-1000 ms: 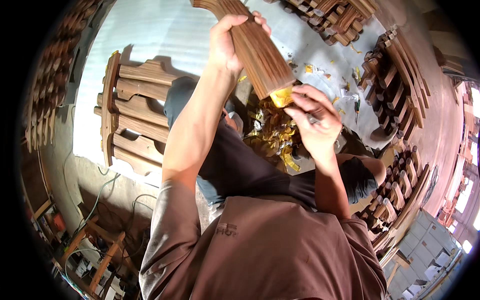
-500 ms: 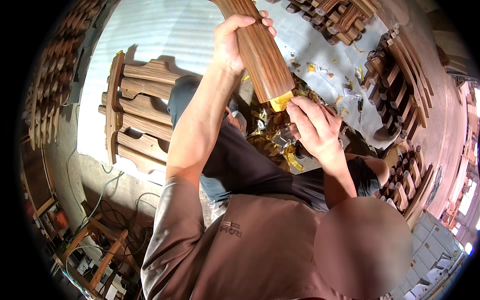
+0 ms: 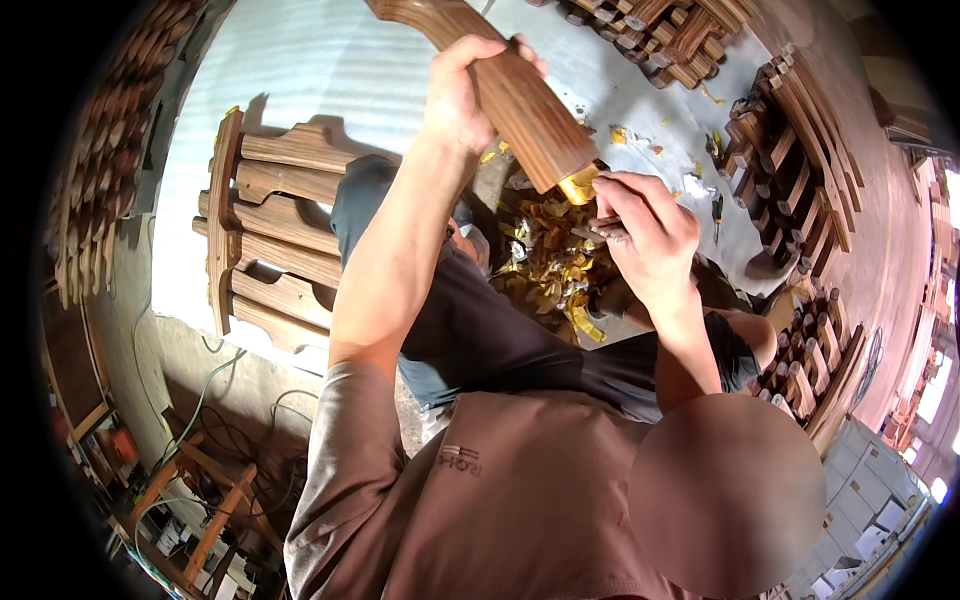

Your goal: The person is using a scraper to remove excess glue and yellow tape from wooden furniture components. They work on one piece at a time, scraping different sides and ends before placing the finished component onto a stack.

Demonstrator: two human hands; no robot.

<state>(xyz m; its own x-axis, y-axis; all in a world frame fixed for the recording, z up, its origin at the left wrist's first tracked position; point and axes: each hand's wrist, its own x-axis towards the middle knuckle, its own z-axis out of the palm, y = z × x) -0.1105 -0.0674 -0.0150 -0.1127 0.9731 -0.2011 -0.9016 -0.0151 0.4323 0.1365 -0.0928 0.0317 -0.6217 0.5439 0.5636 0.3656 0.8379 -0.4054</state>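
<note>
- Left hand [image 3: 462, 100] grips long brown wooden furniture piece [image 3: 510, 90]; axis slopes down-right.
- Right hand [image 3: 645, 235], fingers pinched at yellow tape end [image 3: 580, 186], directly below-right.

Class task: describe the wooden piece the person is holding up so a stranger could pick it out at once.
Start at the grey floor with its heap of yellow scraps. Above the heap, the left hand grips a long brown wooden piece. Unlike the stacked pieces around, it is lifted, with yellow tape on the end at the right hand.
</note>
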